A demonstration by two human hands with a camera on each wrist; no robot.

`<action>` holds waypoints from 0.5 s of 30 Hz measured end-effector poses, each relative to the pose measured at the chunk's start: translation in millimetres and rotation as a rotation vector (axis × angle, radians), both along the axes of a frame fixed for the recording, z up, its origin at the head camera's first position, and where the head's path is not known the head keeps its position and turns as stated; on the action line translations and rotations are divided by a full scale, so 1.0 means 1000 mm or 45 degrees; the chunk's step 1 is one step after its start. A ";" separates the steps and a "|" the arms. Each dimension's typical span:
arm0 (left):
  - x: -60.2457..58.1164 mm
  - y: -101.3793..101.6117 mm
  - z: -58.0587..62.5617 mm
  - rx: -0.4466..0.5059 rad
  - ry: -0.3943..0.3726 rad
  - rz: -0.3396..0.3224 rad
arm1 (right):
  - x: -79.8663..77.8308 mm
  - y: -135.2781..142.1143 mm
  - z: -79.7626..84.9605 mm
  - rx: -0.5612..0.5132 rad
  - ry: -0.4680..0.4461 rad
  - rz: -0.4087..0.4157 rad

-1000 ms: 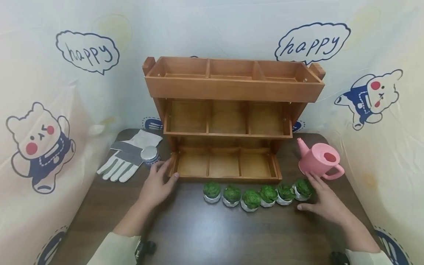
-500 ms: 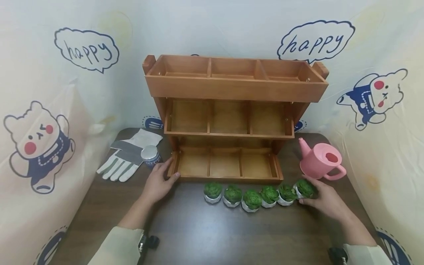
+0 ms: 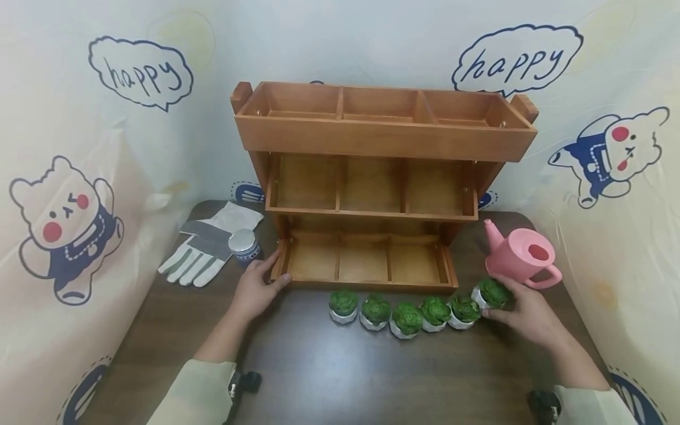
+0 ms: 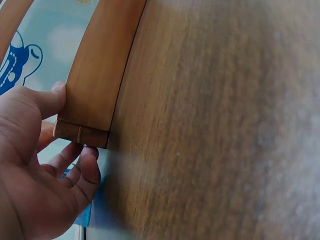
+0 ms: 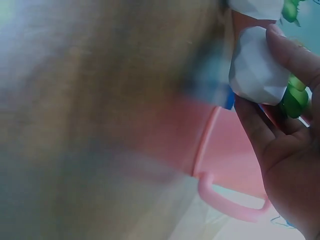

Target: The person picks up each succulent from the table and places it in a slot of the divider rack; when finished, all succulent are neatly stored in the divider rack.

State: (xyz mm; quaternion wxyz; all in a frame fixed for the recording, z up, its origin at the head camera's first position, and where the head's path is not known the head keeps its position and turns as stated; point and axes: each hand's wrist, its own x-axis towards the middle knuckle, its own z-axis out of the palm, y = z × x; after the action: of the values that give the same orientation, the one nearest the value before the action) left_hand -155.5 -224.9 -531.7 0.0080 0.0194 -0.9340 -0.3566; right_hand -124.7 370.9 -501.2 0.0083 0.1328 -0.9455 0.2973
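A three-tier wooden planter shelf [image 3: 385, 140] stands at the middle back, each tier split into three compartments. My left hand [image 3: 257, 293] grips the left end of its bottom tier, thumb [image 4: 59, 95] on the front board and fingers curled at the end. My right hand [image 3: 531, 313] pinches the rightmost small potted plant [image 3: 493, 293], between thumb and fingers. In the right wrist view its white faceted pot [image 5: 257, 67] shows clearly, with green leaves partly hidden by the hand. Several like potted plants [image 3: 406, 319] stand in a row before the shelf.
A pink watering can [image 3: 523, 254] stands just behind my right hand. Left of the shelf lie grey-and-white work gloves [image 3: 204, 248], with a small lidded tin [image 3: 245, 247] beside them. Printed cloth [image 3: 350, 41] surrounds the dark wood table [image 3: 340, 378].
My right hand has closed on the rightmost potted plant and raised it slightly. The left hand has settled onto the shelf's lower left corner. The head view has shifted a little.
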 end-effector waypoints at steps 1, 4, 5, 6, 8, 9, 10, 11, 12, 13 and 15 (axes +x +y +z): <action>0.000 0.000 0.000 0.009 -0.007 0.005 | -0.001 -0.001 0.002 -0.002 0.018 0.007; -0.001 0.000 0.001 0.027 -0.028 0.016 | -0.006 -0.002 0.009 -0.001 0.041 0.025; -0.001 0.000 0.001 0.028 -0.034 0.019 | -0.008 -0.003 0.012 -0.004 0.039 0.029; -0.001 0.000 0.001 0.029 -0.041 0.021 | -0.009 -0.004 0.015 -0.008 0.035 0.033; 0.000 -0.001 0.002 0.035 -0.055 0.024 | -0.012 -0.006 0.021 -0.016 0.026 0.037; 0.000 -0.001 0.002 0.038 -0.059 0.026 | -0.013 -0.008 0.024 -0.031 0.018 0.040; 0.000 -0.001 0.002 0.043 -0.062 0.029 | -0.015 -0.009 0.027 -0.044 0.012 0.043; 0.000 -0.001 0.002 0.050 -0.063 0.032 | -0.016 -0.011 0.030 -0.048 0.007 0.045; 0.000 -0.001 0.002 0.054 -0.065 0.034 | -0.017 -0.013 0.032 -0.057 0.001 0.047; 0.000 -0.001 0.002 0.055 -0.064 0.034 | -0.019 -0.014 0.034 -0.060 -0.008 0.045; -0.001 -0.001 0.002 0.054 -0.060 0.034 | -0.021 -0.018 0.037 -0.064 -0.031 0.040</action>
State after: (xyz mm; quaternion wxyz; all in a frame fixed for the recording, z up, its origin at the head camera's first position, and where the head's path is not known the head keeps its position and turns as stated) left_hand -156.3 -226.1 -530.2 -0.0097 0.0406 -0.9258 -0.3757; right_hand -146.0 352.7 -464.3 -0.0044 0.1438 -0.9356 0.3225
